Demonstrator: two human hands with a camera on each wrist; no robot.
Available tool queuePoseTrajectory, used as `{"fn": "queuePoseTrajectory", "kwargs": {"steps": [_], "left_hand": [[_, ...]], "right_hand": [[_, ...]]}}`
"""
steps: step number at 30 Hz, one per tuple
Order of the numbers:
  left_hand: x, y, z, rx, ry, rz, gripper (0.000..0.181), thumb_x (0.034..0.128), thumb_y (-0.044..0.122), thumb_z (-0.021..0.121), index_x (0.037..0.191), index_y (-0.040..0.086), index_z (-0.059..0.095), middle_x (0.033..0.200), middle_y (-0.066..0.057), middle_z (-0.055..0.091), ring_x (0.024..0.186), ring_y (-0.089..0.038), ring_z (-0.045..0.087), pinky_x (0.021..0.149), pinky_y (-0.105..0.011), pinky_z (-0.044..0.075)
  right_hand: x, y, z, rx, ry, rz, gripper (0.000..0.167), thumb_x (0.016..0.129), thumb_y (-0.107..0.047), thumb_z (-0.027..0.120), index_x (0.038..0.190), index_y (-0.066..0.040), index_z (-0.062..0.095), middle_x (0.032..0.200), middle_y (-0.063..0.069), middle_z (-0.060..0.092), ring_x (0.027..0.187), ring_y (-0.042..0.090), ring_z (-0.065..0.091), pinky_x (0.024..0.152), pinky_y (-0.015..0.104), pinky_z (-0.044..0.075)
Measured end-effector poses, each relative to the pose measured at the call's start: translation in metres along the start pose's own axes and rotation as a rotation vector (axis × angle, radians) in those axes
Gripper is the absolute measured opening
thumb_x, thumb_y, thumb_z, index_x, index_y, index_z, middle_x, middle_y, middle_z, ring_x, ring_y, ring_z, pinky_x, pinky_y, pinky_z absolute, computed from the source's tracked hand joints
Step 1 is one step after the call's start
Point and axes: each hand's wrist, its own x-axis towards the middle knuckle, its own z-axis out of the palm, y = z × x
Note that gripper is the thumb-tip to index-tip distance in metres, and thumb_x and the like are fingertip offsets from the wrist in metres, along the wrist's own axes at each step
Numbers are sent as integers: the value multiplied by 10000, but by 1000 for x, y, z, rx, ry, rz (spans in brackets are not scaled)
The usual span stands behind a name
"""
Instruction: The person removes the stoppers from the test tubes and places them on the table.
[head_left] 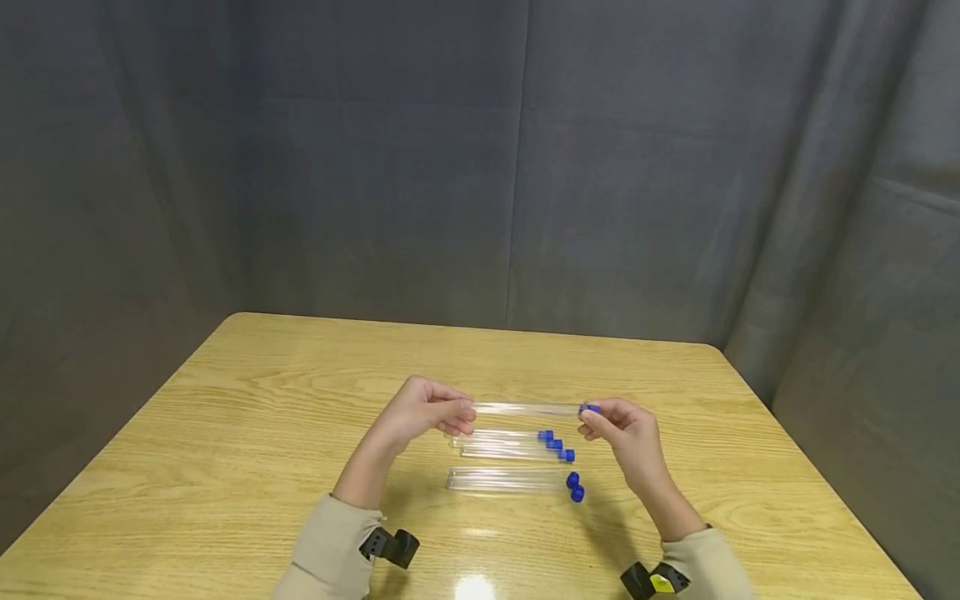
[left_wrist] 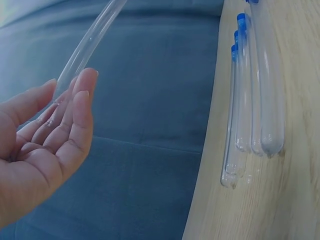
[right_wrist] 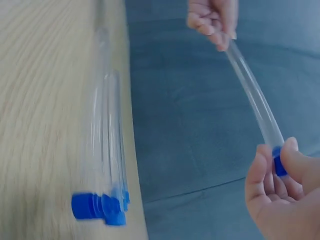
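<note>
A clear test tube [head_left: 525, 409] is held level above the table between both hands. My left hand [head_left: 427, 410] pinches its rounded end between thumb and fingers; the left wrist view shows that hand [left_wrist: 55, 130] round the tube [left_wrist: 90, 42]. At the other end my right hand [head_left: 628, 433] pinches the blue cap [head_left: 589, 409]; in the right wrist view thumb and forefinger of the hand [right_wrist: 285, 190] grip the cap [right_wrist: 278, 162] at the tube's mouth. Nearer me, several capped tubes [head_left: 498, 443] lie side by side, their blue caps to the right.
Closer still on the wooden table [head_left: 300, 400] lie more clear tubes [head_left: 502, 480], with two loose blue caps [head_left: 573, 480] [head_left: 577, 493] by their right ends. A grey curtain [head_left: 390, 183] hangs behind the table and along its sides.
</note>
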Motion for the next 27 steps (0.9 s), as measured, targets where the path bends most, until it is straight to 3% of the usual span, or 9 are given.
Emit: {"fn": "queuePoseTrajectory", "kwargs": {"steps": [4, 10, 18, 25, 27], "left_hand": [[-1, 1, -3, -3, -2, 0, 242, 866, 31, 560, 1003, -167, 583, 853, -263, 627, 695, -224, 653, 679, -382, 520], [-1, 1, -5, 1, -2, -2, 232, 871, 34, 557, 1006, -151, 591, 849, -243, 635, 697, -216, 653, 662, -346, 525], [-1, 1, -5, 11, -1, -4, 227, 867, 22, 559, 1007, -155, 591, 859, -256, 631, 697, -216, 653, 667, -360, 524], [-2, 2, -3, 16, -23, -22, 213, 838, -7, 589, 993, -154, 598, 869, -254, 634, 719, -253, 653, 709, -445, 502], [-2, 1, -2, 25, -30, -20, 205, 831, -16, 595, 982, -155, 601, 867, -254, 634, 724, -259, 652, 703, -439, 506]], "right_hand": [[0, 1, -5, 88, -53, 24, 228, 860, -10, 571, 943, 200, 545, 740, 65, 639, 641, 117, 617, 616, 267, 519], [0, 0, -7, 126, -81, 64, 237, 866, -24, 568, 948, 197, 540, 746, 34, 638, 655, 118, 618, 626, 258, 517], [1, 2, -10, 172, -91, 136, 187, 855, -32, 586, 966, 117, 574, 783, 47, 641, 686, 126, 624, 673, 264, 516], [2, 0, -13, 228, -94, 195, 99, 840, -10, 599, 919, -62, 629, 822, 42, 641, 717, 137, 626, 696, 267, 512], [2, 0, -14, 236, -99, 201, 106, 836, -2, 600, 924, -58, 623, 838, 51, 646, 725, 140, 628, 697, 268, 513]]}}
